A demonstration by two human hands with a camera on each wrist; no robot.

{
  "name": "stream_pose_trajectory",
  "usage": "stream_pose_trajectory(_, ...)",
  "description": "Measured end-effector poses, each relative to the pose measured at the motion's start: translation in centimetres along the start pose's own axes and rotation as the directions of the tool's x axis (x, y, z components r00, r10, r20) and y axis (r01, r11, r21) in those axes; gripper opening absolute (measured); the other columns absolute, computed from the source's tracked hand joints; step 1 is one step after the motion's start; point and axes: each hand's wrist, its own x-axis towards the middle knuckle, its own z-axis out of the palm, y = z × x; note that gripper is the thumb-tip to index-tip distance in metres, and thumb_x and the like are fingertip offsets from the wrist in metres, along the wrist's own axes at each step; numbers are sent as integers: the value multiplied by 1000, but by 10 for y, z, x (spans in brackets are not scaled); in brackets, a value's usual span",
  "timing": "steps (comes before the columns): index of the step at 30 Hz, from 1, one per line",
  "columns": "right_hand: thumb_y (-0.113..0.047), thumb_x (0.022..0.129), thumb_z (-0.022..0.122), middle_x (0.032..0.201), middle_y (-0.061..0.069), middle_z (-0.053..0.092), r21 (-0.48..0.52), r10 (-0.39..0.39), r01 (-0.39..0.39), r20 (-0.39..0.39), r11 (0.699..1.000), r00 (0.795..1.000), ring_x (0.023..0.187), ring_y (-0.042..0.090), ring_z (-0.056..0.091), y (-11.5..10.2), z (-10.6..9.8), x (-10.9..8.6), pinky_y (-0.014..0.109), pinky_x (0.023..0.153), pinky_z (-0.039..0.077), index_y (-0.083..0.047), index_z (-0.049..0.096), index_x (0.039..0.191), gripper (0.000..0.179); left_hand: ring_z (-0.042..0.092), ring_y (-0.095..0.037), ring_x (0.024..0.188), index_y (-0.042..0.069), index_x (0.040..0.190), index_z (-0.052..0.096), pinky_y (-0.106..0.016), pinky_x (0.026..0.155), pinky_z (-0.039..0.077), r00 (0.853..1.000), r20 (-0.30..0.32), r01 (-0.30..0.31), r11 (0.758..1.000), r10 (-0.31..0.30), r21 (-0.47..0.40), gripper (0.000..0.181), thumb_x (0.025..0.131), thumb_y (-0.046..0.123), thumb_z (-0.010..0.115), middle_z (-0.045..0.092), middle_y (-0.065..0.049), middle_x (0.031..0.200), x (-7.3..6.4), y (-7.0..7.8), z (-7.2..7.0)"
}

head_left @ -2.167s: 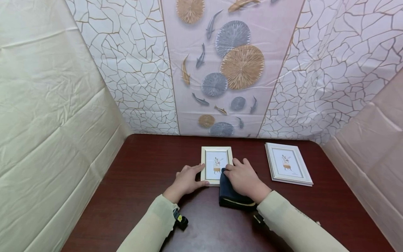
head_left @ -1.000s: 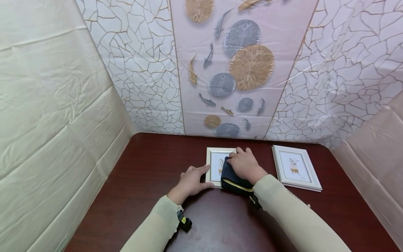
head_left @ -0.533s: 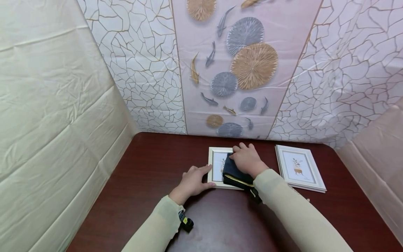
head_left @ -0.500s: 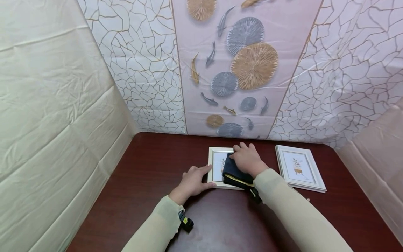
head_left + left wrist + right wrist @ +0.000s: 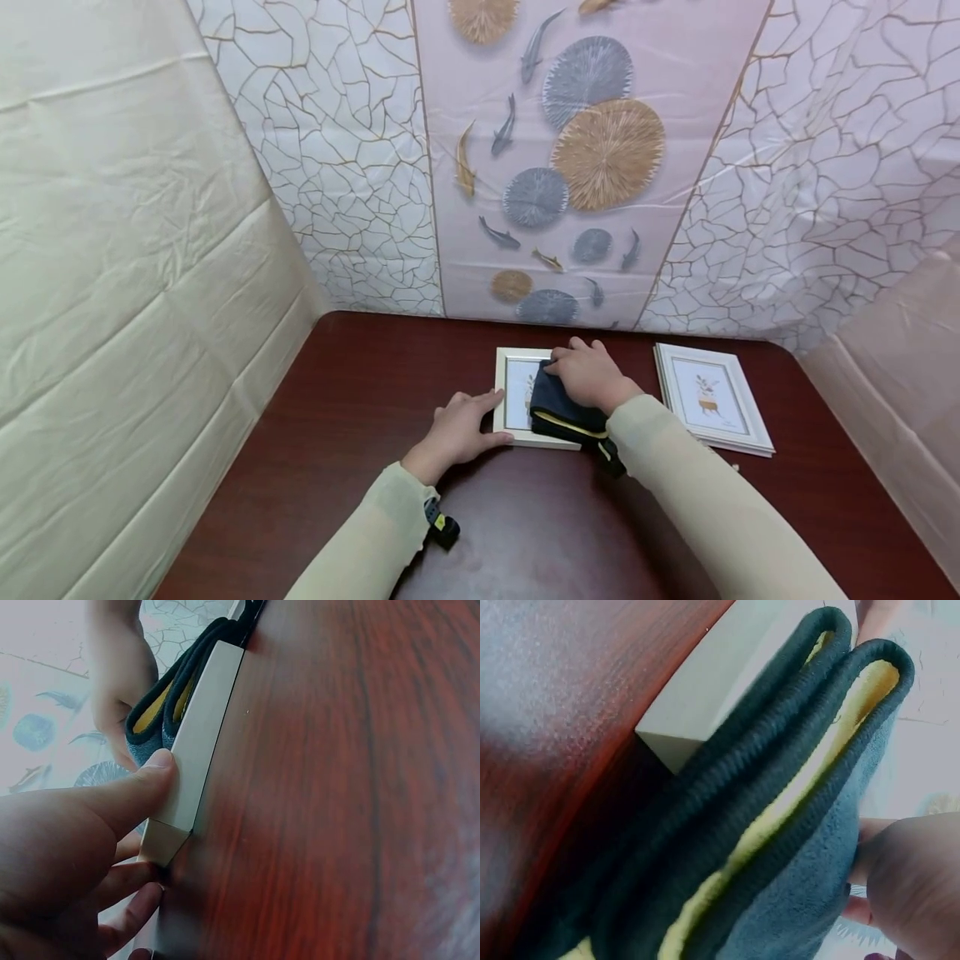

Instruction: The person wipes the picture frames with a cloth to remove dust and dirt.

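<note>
A cream picture frame [image 5: 543,444] with a plant print lies flat on the table in the head view. My left hand [image 5: 456,433] grips its near left corner, thumb on the near edge and fingers along the left side. In the left wrist view the thumb [image 5: 154,774] touches the frame's edge [image 5: 206,727]. My right hand [image 5: 588,375] holds a folded dark blue-grey cloth [image 5: 558,408] with yellow inside against the frame's right half, hiding that part of the print. The right wrist view shows the cloth's layered folds [image 5: 795,877] lying over the frame's corner [image 5: 682,735].
A stack of white picture frames [image 5: 712,400], the top one with a similar print, lies at the back right of the dark red-brown table [image 5: 360,392]. A patterned cloth wall [image 5: 360,167] stands behind the table, with pale fabric sides [image 5: 150,333] left and right.
The cloth and right hand have moved up and inward from the frame's lower right corner, covering more of the print. The left hand keeps its place on the frame. The head view has shifted slightly.
</note>
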Motion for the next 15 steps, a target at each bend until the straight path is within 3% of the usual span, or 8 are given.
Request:
stream_pose_trajectory(10,-9,114,55,157,7,60,20,-22,21,7,1000,1000,121,32,50,-6,5,8,53,95,45,-21,72,150,42,48,-29,142,31,171,42,-72,112,37,1000,5,-10,1000,10,-6,85,100,61,77,43,7,173,-1,-2,-2)
stream_pose_trajectory(15,-10,114,55,158,6,59,13,-26,26,16,1000,1000,119,30,49,-10,6,12,50,92,45,-22,70,152,43,48,-29,144,32,172,41,-71,111,38,1000,10,-13,1000,13,18,85,100,61,76,42,8,173,1,-2,-1)
